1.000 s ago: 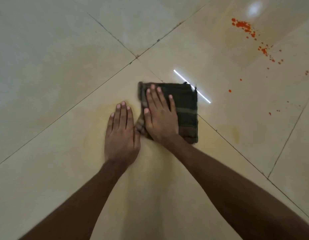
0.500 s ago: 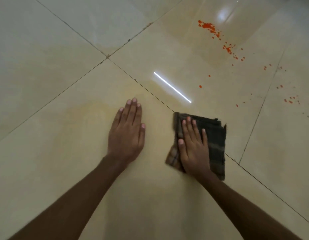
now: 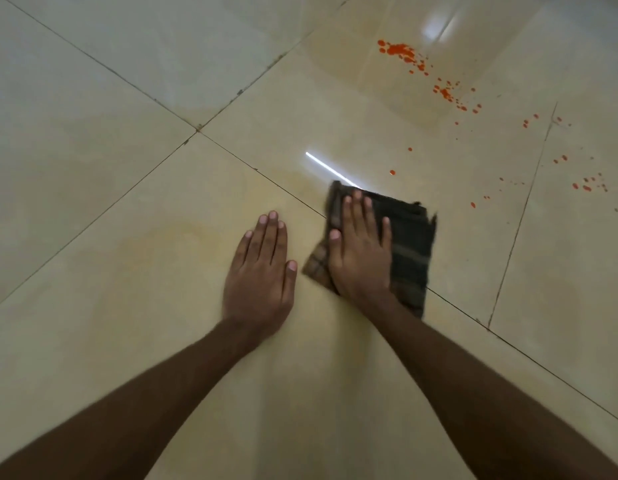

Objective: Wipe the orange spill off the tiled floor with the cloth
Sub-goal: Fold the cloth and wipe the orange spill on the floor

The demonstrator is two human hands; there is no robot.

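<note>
Head view is showing the orange spill (image 3: pixel 401 51) lying scattered over the tiled floor (image 3: pixel 93 168) at the upper right: a dense patch far out, a trail of droplets running down and right from it, and stray specks nearer in, some across a grout line. None of it is looking wiped yet. The cloth (image 3: pixel 409 244), dark, striped and folded into a rough square, is lying flat on the floor just short of the nearest droplets, straddling a grout line. The right hand (image 3: pixel 361 251) is pressing down on its left part, palm flat, fingers spread and extended; its grip is not closed around the fabric but is pinning it to the tile. The left hand (image 3: pixel 260 268) is resting flat and empty on bare tile just beside the cloth, fingers straight, seemingly bracing the body.

Judging from this, the wiping of the spill itself is only beginning. Doing it well is probably meaning sliding the cloth out past the far patch and drawing it back toward the body, keeping even pressure under the whole palm so droplets are lifting rather than smearing, and gathering strays inward.
</note>
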